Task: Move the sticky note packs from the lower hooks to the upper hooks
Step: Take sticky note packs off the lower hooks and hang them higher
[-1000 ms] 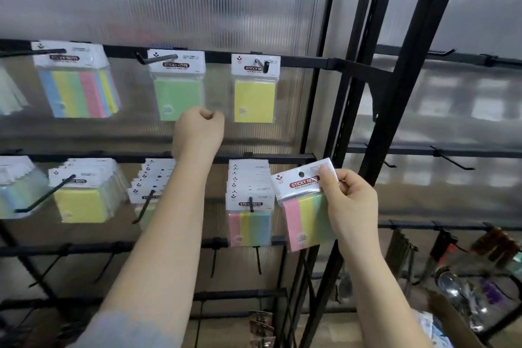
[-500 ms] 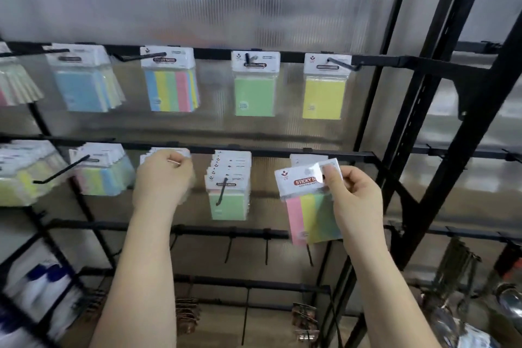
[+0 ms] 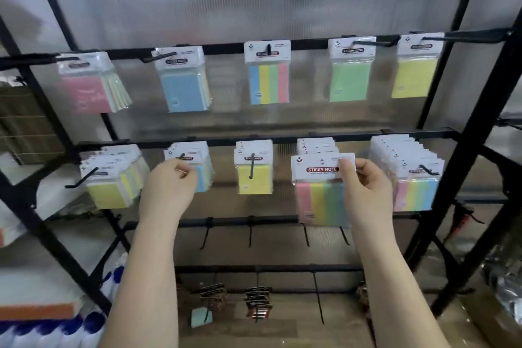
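Right hand (image 3: 367, 189): pinching striped sticky note pack (image 3: 320, 192) by its header | left hand (image 3: 169, 186): seemingly gripping blue pack (image 3: 202, 175) on lower hook (image 3: 181, 156)

right hand (image 3: 367, 189) pinching striped pack (image 3: 320, 200), hooks
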`<state>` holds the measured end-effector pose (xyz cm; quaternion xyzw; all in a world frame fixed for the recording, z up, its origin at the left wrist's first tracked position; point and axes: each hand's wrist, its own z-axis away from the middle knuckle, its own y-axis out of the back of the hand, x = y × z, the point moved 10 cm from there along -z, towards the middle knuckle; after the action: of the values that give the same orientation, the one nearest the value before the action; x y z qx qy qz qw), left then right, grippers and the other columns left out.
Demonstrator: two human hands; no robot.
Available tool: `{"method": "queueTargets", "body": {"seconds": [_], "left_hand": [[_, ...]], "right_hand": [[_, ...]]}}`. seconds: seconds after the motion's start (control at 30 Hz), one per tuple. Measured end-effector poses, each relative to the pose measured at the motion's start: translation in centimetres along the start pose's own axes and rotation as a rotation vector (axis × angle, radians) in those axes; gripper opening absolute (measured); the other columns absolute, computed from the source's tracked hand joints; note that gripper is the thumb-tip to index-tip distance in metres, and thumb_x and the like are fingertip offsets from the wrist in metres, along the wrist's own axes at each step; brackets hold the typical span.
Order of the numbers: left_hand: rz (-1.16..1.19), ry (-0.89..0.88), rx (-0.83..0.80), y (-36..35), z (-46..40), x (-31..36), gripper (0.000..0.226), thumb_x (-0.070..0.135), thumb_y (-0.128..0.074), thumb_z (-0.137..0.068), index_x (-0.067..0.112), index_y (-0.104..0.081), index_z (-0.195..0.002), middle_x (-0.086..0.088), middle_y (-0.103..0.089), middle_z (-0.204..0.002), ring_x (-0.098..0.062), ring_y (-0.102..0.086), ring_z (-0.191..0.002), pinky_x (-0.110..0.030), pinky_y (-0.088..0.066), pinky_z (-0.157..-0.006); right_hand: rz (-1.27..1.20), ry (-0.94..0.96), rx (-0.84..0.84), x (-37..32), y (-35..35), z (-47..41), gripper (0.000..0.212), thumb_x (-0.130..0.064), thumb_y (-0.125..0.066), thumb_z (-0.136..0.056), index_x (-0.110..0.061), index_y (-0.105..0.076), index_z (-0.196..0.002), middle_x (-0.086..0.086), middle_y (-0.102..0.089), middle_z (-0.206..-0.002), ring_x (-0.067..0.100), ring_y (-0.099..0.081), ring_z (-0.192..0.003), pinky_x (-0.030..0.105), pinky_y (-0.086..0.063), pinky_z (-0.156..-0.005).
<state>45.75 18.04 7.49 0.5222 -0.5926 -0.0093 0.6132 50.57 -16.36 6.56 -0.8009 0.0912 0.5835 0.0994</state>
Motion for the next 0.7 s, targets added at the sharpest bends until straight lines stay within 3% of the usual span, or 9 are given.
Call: {"method": "queueTargets", "body": {"seconds": [0.07, 0.23, 0.43, 0.57, 0.7], "left_hand": [[-0.002, -0.009, -0.015, 0.9, -0.5, -1.3, 0.016, 0.02, -0.046, -0.089, 0.019, -0.062, -0.089, 0.0, -0.066, -0.087, -0.021, -0.058, -0.082, -0.031, -0.042, -0.064], [-0.011, -0.037, -0.03, 2.2, -1.1, -2.5, 0.016, 0.019, -0.047, -0.091, 0.02, -0.063, -0.09, 0.001, -0.064, -0.085, -0.016, -0.053, -0.073, -0.028, -0.04, -0.061], [0.023, -0.058, -0.038, 2.8, -1.9, -2.3, 0.015, 0.019, -0.047, -0.093, 0.02, -0.062, -0.096, 0.004, -0.06, -0.092, -0.002, -0.046, -0.068, -0.022, -0.033, -0.054], [0.042, -0.045, -0.019, 3.0, -2.3, -2.6, 0.014, 0.021, -0.048, -0.094, 0.02, -0.061, -0.096, 0.007, -0.058, -0.085, 0.0, -0.046, -0.067, -0.021, -0.033, -0.053], [0.027, -0.023, -0.011, 2.7, -2.6, -3.3, 0.011, 0.021, -0.05, -0.093, 0.02, -0.06, -0.095, 0.007, -0.059, -0.085, -0.002, -0.047, -0.069, -0.025, -0.036, -0.055]], "right_hand": [[-0.007, -0.007, 0.009, -0.3, -1.6, 1.6, 0.024, -0.022, -0.054, -0.095, -0.018, -0.057, -0.072, -0.006, -0.056, -0.069, -0.003, -0.046, -0.059, 0.01, -0.035, -0.054], [0.012, 0.001, -0.004, -1.2, -4.2, 3.6, 0.024, -0.023, -0.056, -0.093, -0.008, -0.059, -0.075, 0.001, -0.055, -0.071, 0.011, -0.045, -0.067, 0.028, -0.035, -0.063], [-0.018, 0.041, -0.033, -3.5, -5.9, 3.7, 0.024, -0.026, -0.059, -0.092, -0.013, -0.062, -0.073, 0.001, -0.053, -0.066, 0.009, -0.042, -0.063, 0.025, -0.032, -0.058], [-0.109, 0.091, -0.016, -6.4, -6.6, 2.3, 0.014, -0.027, -0.064, -0.09, -0.023, -0.066, -0.076, -0.009, -0.062, -0.064, 0.002, -0.051, -0.059, 0.014, -0.041, -0.055], [-0.177, 0.175, -0.018, -9.8, -7.7, 0.3, 0.015, -0.024, -0.071, -0.084, -0.024, -0.065, -0.071, -0.013, -0.059, -0.056, 0.005, -0.049, -0.059, 0.02, -0.04, -0.058]]}}
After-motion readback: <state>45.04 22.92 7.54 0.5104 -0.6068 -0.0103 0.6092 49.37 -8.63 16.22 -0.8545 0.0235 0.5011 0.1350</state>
